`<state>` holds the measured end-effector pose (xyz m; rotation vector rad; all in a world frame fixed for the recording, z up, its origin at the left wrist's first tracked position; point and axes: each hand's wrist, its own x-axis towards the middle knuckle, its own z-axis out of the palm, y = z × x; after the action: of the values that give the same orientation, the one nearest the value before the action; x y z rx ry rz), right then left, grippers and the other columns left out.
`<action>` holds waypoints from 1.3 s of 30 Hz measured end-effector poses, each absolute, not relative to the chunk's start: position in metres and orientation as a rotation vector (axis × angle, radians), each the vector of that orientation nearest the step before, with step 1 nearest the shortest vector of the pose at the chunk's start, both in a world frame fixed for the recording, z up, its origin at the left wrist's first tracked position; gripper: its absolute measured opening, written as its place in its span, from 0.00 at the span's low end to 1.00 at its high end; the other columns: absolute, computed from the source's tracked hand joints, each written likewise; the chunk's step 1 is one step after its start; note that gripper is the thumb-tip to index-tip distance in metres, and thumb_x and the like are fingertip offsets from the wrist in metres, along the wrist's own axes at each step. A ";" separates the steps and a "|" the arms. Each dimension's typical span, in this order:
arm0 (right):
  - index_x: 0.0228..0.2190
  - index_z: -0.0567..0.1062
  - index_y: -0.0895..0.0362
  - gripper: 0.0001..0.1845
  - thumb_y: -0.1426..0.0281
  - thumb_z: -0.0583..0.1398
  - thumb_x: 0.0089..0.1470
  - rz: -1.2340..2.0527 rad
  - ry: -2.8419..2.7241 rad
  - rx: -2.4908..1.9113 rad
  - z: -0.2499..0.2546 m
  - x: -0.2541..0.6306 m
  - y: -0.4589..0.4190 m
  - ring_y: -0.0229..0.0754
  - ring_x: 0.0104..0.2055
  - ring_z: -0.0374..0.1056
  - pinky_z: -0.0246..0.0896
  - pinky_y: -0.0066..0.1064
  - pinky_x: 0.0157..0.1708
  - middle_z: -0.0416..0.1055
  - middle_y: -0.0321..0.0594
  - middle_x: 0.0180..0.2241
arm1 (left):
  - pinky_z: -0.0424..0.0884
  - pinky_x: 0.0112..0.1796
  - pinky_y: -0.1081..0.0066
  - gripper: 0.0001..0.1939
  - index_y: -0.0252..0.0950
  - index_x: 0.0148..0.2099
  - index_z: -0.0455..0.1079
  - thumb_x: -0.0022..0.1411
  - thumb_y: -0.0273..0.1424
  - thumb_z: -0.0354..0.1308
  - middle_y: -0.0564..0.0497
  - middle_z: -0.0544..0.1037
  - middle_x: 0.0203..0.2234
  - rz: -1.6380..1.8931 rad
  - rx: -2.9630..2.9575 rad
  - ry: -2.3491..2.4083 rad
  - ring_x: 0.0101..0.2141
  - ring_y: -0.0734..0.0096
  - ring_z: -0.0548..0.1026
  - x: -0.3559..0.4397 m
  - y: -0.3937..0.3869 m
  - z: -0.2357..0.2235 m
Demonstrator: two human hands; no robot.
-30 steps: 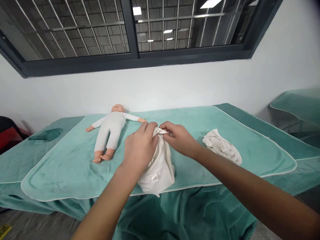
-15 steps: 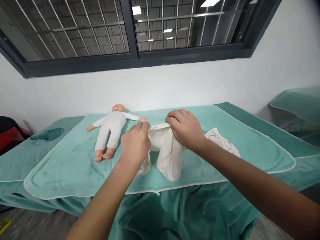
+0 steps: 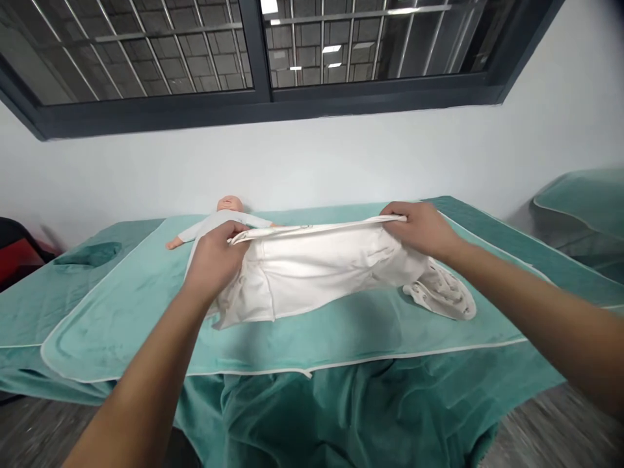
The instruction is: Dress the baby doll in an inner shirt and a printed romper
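Note:
A white baby garment (image 3: pixel 312 270) is stretched sideways between my two hands, its edge pulled nearly straight. My left hand (image 3: pixel 218 257) is closed on one end of that edge, and my right hand (image 3: pixel 423 227) pinches the other. The garment's lower part hangs over the mat, with small folds near the right hand. Behind my left hand a baby doll (image 3: pixel 221 219) in a white suit lies on its back; its legs are mostly hidden. Below my right hand lies a small patterned white cloth (image 3: pixel 446 294); I cannot tell whether it joins the garment.
A light green mat (image 3: pixel 131 312) with white piping covers the bed, over a darker green cover (image 3: pixel 365 409) that drapes down the front. A white wall (image 3: pixel 312 162) and a barred window (image 3: pixel 270 97) stand behind. Something red and black (image 3: pixel 19 257) is at far left.
My hands have moved apart, left hand leftward and right hand rightward. The garment went from bunched and hanging to stretched wide, now covering more of the doll.

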<state>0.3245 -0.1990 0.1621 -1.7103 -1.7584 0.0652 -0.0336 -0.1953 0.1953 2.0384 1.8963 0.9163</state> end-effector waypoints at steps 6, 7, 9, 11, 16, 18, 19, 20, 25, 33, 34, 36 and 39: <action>0.32 0.80 0.52 0.10 0.69 0.59 0.48 0.136 -2.129 -2.095 0.171 0.330 -0.153 0.48 0.36 0.72 0.60 0.35 0.31 0.78 0.42 0.37 | 0.67 0.45 0.65 0.17 0.38 0.43 0.74 0.64 0.43 0.51 0.48 0.80 0.41 0.574 2.169 1.923 0.42 0.58 0.75 -0.029 -0.153 0.175; 0.33 0.81 0.52 0.11 0.71 0.59 0.47 0.098 -2.160 -2.135 0.163 0.327 -0.143 0.49 0.38 0.72 0.61 0.35 0.33 0.78 0.42 0.39 | 0.68 0.45 0.64 0.17 0.38 0.44 0.74 0.64 0.43 0.51 0.47 0.79 0.42 0.505 2.168 1.936 0.43 0.57 0.75 -0.027 -0.142 0.166; 0.37 0.80 0.52 0.14 0.73 0.59 0.48 0.011 -2.137 -2.192 0.142 0.316 -0.128 0.51 0.40 0.72 0.61 0.37 0.36 0.78 0.46 0.40 | 0.68 0.46 0.62 0.18 0.38 0.47 0.73 0.63 0.43 0.52 0.44 0.79 0.45 0.386 2.126 1.982 0.46 0.54 0.75 -0.020 -0.121 0.147; 0.42 0.78 0.55 0.17 0.76 0.56 0.51 -0.087 -2.083 -2.209 0.117 0.300 -0.120 0.53 0.43 0.71 0.62 0.41 0.39 0.76 0.52 0.42 | 0.69 0.45 0.60 0.20 0.37 0.51 0.71 0.64 0.42 0.51 0.41 0.78 0.47 0.338 2.081 2.085 0.47 0.50 0.75 -0.012 -0.108 0.126; 0.53 0.70 0.62 0.24 0.81 0.50 0.56 -0.220 -2.151 -1.998 0.051 0.246 -0.131 0.57 0.60 0.57 0.52 0.47 0.56 0.63 0.60 0.59 | 0.64 0.54 0.55 0.20 0.35 0.56 0.68 0.65 0.26 0.45 0.38 0.71 0.54 0.538 2.463 2.026 0.57 0.51 0.66 0.021 -0.118 0.068; 0.53 0.70 0.61 0.23 0.80 0.49 0.58 -0.093 -2.228 -1.813 0.028 0.225 -0.136 0.52 0.61 0.57 0.50 0.41 0.59 0.63 0.55 0.61 | 0.62 0.57 0.61 0.21 0.36 0.55 0.69 0.65 0.22 0.44 0.41 0.73 0.53 0.525 2.444 1.786 0.57 0.60 0.68 0.038 -0.122 0.042; 0.52 0.71 0.61 0.21 0.79 0.49 0.59 -0.043 -2.223 -1.800 0.017 0.217 -0.135 0.50 0.59 0.59 0.52 0.39 0.58 0.66 0.54 0.58 | 0.63 0.56 0.64 0.21 0.36 0.55 0.69 0.65 0.22 0.44 0.42 0.74 0.53 0.508 2.413 1.764 0.55 0.63 0.69 0.045 -0.122 0.031; 0.51 0.71 0.62 0.20 0.77 0.49 0.61 -0.001 -2.204 -1.804 0.008 0.211 -0.134 0.50 0.57 0.61 0.53 0.37 0.57 0.68 0.54 0.56 | 0.63 0.57 0.65 0.20 0.35 0.55 0.69 0.65 0.22 0.45 0.41 0.74 0.53 0.496 2.378 1.765 0.55 0.64 0.70 0.052 -0.120 0.021; 0.55 0.67 0.70 0.24 0.67 0.46 0.66 0.017 -2.001 -1.979 -0.016 0.204 -0.112 0.57 0.64 0.55 0.48 0.46 0.61 0.62 0.63 0.61 | 0.61 0.59 0.52 0.22 0.29 0.61 0.63 0.68 0.29 0.44 0.33 0.64 0.62 0.540 2.220 1.916 0.63 0.51 0.61 0.066 -0.097 0.001; 0.68 0.49 0.66 0.34 0.71 0.48 0.63 -0.130 -1.796 -1.989 -0.019 0.215 -0.093 0.53 0.68 0.50 0.49 0.43 0.63 0.52 0.54 0.68 | 0.55 0.64 0.60 0.28 0.24 0.68 0.51 0.69 0.27 0.39 0.34 0.60 0.65 0.939 1.962 2.029 0.66 0.57 0.57 0.063 -0.070 0.008; 0.68 0.49 0.66 0.35 0.74 0.48 0.61 -0.139 -1.810 -1.985 -0.021 0.217 -0.090 0.52 0.69 0.49 0.48 0.41 0.64 0.51 0.53 0.68 | 0.56 0.64 0.60 0.28 0.23 0.68 0.51 0.69 0.27 0.40 0.33 0.61 0.65 0.952 1.939 2.036 0.66 0.56 0.58 0.066 -0.065 0.007; 0.67 0.50 0.68 0.35 0.78 0.46 0.59 -0.136 -1.817 -2.004 -0.023 0.222 -0.081 0.50 0.69 0.49 0.46 0.39 0.66 0.52 0.52 0.68 | 0.56 0.64 0.61 0.28 0.21 0.67 0.52 0.68 0.27 0.41 0.31 0.62 0.64 0.933 1.938 2.050 0.65 0.54 0.60 0.072 -0.056 0.006; 0.67 0.52 0.70 0.33 0.78 0.45 0.61 -0.103 -1.830 -2.038 -0.025 0.232 -0.065 0.50 0.69 0.49 0.44 0.39 0.67 0.53 0.54 0.67 | 0.57 0.63 0.60 0.28 0.20 0.67 0.54 0.68 0.28 0.43 0.31 0.64 0.62 0.889 1.985 2.050 0.64 0.52 0.61 0.080 -0.045 0.002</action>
<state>0.2324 -0.0650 -0.0252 -2.0375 -1.8299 -0.1030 0.0802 -0.0446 0.0025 1.9848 2.0503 0.8893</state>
